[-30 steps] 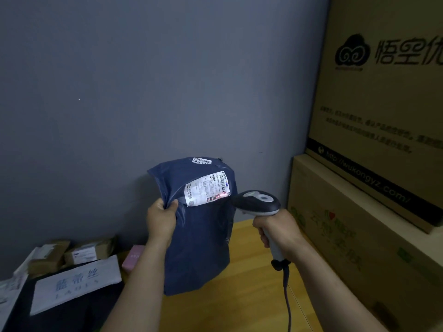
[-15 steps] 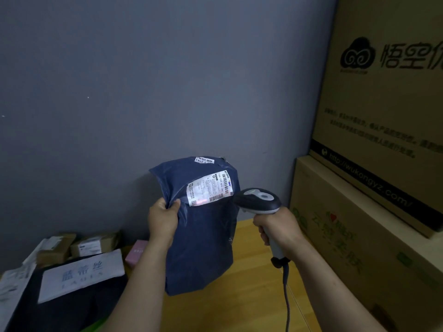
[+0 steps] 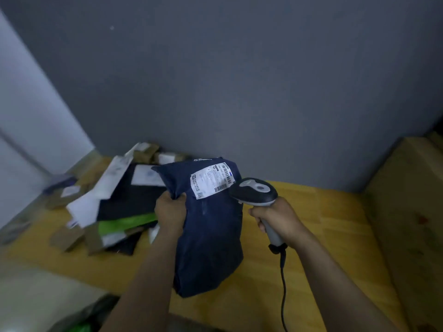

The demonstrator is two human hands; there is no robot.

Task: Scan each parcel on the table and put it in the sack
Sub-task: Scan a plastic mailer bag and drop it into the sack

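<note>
My left hand [image 3: 170, 210] grips the upper left edge of a dark blue parcel bag [image 3: 211, 240] and holds it upright over the wooden table [image 3: 318, 226]. A white shipping label [image 3: 210, 180] with barcodes faces me near the bag's top. My right hand [image 3: 275, 219] is closed around the grey handle of a corded barcode scanner [image 3: 254, 190], whose head sits just right of the label. The dark opening of the sack [image 3: 84, 317] shows at the bottom left, below the table's front edge.
A heap of parcels [image 3: 115, 200] lies on the table's left half: brown boxes, white envelopes, a black bag, a green one. A large cardboard box [image 3: 412, 212] stands at the right. The grey wall is close behind. The scanner's cable [image 3: 284, 291] hangs down.
The view has tilted down and left, bringing the table and parcel heap into sight. The parcel and scanner sit lower, and the red scan light on the label is gone.
</note>
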